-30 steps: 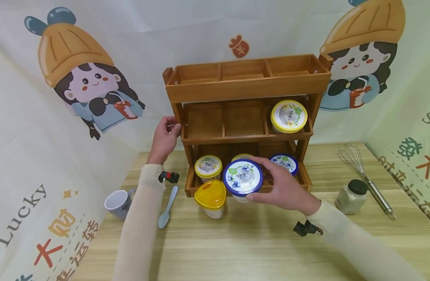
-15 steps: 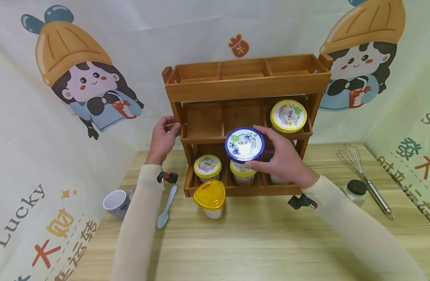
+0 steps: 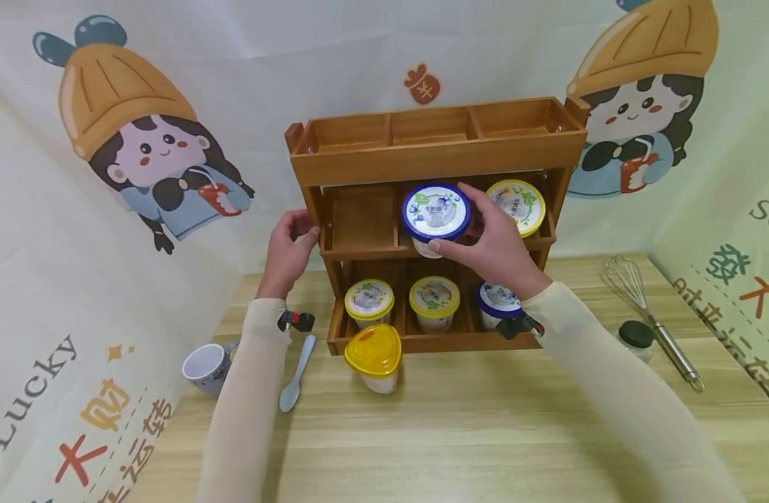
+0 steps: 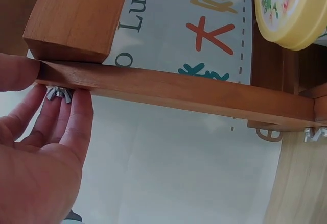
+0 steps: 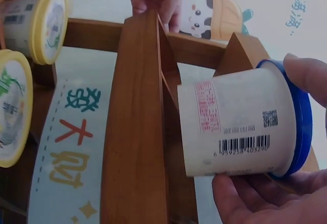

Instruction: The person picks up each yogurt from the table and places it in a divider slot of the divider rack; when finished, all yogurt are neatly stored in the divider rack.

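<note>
A three-tier wooden rack [image 3: 434, 157] stands at the back of the table. My right hand [image 3: 471, 236] grips a blue-lidded white cup [image 3: 436, 212] by its rim, at the front of the middle shelf's centre compartment. In the right wrist view the cup [image 5: 240, 127] lies sideways against the rack's frame [image 5: 135, 132], barcode showing. My left hand [image 3: 292, 244] holds the rack's left post, thumb on one side and fingers [image 4: 76, 117] on the other, beside a wing nut [image 4: 59, 94]. A yellow-lidded cup [image 3: 519, 202] sits in the compartment right of the held one.
The bottom shelf holds two yellow-lidded cups [image 3: 369, 300] [image 3: 434, 297] and a blue-lidded one [image 3: 496, 297]. A cup with a triangular yellow lid [image 3: 374, 353] stands before the rack. A mug [image 3: 204, 367] and spoon [image 3: 296, 374] lie left, a whisk [image 3: 648, 314] and jar [image 3: 635, 339] right.
My right hand has lifted the blue-lidded cup from in front of the bottom shelf up to the middle shelf. The left hand has stayed on the post.
</note>
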Demonstrator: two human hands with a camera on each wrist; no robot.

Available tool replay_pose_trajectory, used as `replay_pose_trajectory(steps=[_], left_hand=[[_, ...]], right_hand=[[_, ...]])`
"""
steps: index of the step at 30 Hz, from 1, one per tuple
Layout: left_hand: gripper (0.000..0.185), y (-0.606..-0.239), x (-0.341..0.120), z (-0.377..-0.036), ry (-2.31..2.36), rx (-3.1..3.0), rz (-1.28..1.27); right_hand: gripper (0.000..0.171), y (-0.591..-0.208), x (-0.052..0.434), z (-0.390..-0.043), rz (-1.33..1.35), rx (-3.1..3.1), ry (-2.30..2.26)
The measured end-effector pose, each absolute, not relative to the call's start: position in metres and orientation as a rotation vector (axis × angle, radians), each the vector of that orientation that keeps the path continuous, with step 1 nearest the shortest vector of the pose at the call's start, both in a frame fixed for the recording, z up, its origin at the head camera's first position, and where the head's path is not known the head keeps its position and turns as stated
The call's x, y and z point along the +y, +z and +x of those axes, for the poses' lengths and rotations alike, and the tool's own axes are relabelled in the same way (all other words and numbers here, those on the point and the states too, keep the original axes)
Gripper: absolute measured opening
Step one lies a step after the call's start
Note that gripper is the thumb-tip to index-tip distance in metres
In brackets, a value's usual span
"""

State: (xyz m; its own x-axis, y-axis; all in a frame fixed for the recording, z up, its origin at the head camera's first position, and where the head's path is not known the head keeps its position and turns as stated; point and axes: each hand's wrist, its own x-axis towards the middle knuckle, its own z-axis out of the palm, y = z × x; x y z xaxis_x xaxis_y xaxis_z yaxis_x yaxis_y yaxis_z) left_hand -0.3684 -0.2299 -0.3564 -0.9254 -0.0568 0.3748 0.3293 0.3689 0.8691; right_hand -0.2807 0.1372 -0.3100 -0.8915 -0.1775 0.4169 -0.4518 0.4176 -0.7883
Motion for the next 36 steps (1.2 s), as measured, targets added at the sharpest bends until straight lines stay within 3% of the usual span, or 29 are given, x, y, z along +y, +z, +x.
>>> replay_pose_trajectory(steps=[8, 15, 36], left_hand=[[0.039, -0.358, -0.230, -0.367, -1.570, -2.310, -0.241], [0.040, -0.359, -0.230, -0.366, -1.550, -2.311, -0.246], [0.038, -0.358, -0.227, -0.366, -1.505, -2.309, -0.260]], right_hand=[[0.092, -0.306, 0.124, -0.300, 0.562, -2.305, 1.514], [0.102, -0.316, 0.115, -0.311, 0.508, -2.372, 1.347], [0.110, -0.323, 0.116, -0.299, 0.448, -2.490, 1.190]])
